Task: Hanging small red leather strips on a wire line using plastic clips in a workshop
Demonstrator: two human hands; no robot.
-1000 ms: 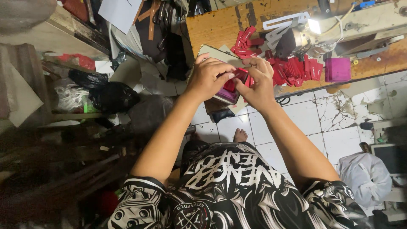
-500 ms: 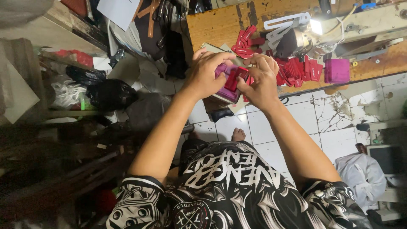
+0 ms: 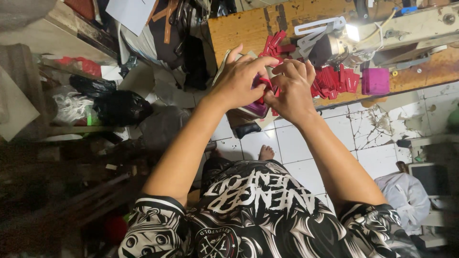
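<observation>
Together, both hands' fingers pinch a red piece at the crowded table's edge.

The desk fills the twelve-to-two o'clock stretch of the view, with the sewing machine on it at two o'clock. The left hand and right hand meet at twelve o'clock over the desk's near edge, touching, a small folded piece between them. A pile of cut pieces lies just right of the right hand; a small block sits further right. A bag rests at nine o'clock, a bare foot on the tiled floor at centre.
</observation>
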